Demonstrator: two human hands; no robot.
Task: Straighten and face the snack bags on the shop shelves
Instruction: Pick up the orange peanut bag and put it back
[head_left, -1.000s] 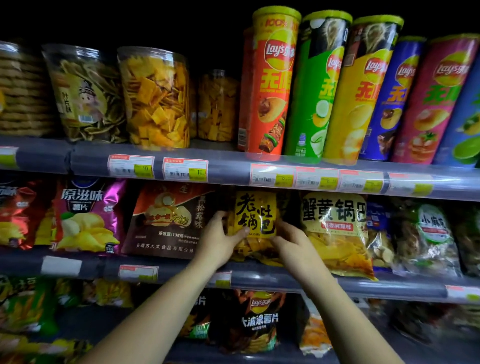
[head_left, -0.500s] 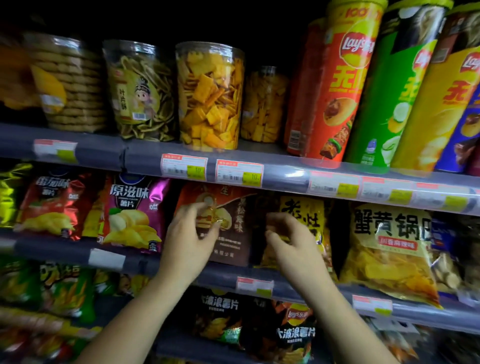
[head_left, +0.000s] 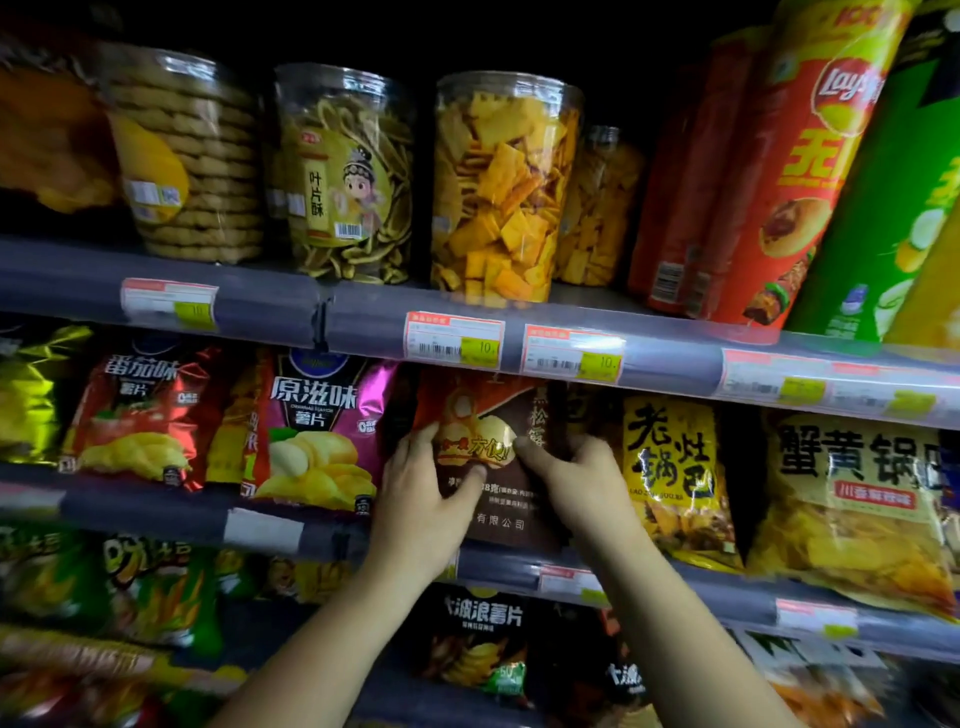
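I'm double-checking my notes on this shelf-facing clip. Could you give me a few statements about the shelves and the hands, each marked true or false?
1. The left hand and the right hand both hold the brown bag on the middle shelf. True.
2. The purple chip bag sits to the right of the brown bag. False: it is on its left.
3. The clear tub of orange crackers stands on the shelf above the brown bag. True.
4. The red Lay's can lies on its side. False: it stands on end.
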